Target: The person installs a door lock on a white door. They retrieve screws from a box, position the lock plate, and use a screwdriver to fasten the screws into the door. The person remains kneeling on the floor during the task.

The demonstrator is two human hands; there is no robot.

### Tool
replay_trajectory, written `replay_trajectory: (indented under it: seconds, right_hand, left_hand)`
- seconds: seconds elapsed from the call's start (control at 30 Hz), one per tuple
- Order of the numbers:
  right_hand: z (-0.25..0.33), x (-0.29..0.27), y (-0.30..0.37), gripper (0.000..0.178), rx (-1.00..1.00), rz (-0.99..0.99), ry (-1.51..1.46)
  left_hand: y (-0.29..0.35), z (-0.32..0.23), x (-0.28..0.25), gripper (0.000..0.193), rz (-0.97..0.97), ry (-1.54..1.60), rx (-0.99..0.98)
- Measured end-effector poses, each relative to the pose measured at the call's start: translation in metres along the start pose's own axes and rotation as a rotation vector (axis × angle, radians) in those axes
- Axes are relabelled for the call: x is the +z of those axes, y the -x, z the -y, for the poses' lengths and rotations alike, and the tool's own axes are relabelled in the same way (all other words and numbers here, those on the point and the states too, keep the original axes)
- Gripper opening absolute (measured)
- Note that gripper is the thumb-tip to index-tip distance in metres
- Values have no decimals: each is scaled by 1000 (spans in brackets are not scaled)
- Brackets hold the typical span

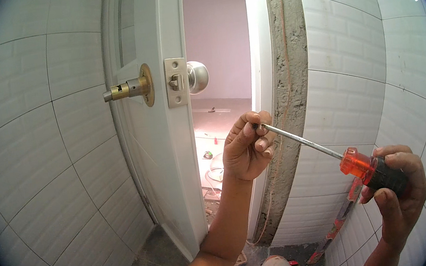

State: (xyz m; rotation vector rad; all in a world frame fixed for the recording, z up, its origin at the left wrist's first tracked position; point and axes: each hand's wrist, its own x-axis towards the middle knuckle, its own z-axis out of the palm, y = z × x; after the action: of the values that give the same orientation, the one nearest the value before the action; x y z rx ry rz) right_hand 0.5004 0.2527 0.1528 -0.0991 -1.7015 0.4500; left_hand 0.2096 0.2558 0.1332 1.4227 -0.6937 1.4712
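My right hand (398, 190) is wrapped round the red and black handle of a screwdriver (307, 144). Its shaft slants up and left to the fingertips of my left hand (249, 144). There my left thumb and fingers pinch a small dark screw (255, 126) at the screwdriver's tip; most of it is hidden by the fingers. Above and left of my hands stands a white door (156, 140), partly open. On its edge sits a metal latch plate (176, 82). A bare brass and steel spindle (130, 88) sticks out on the near side, and a round silver knob (199, 77) on the far side.
Right of the door opening runs a rough cement strip (288, 49) with a thin wire along it. White tiled walls (21, 130) close in on both sides. A red level-like bar (336, 224) leans at the lower right. Tools and debris lie on the floor beyond the door.
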Motion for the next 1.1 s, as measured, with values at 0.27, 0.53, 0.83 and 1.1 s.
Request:
replay_trajectory:
  seconds: [0.27, 0.53, 0.83, 1.1]
  right_hand:
    - [9, -3, 0, 46, -42, 28, 66]
    - [14, -6, -5, 42, -189, 101, 214]
    - [19, -11, -9, 48, -157, 49, 209]
    - [33, 11, -22, 44, -310, 105, 195]
  left_hand:
    - [-1, 0, 3, 21, -88, -186, -21]
    - [-1, -12, 8, 23, -53, -533, 38]
    - [-22, -16, 44, 24, 27, -292, 152]
    - [-31, -18, 47, 30, 115, -238, 226]
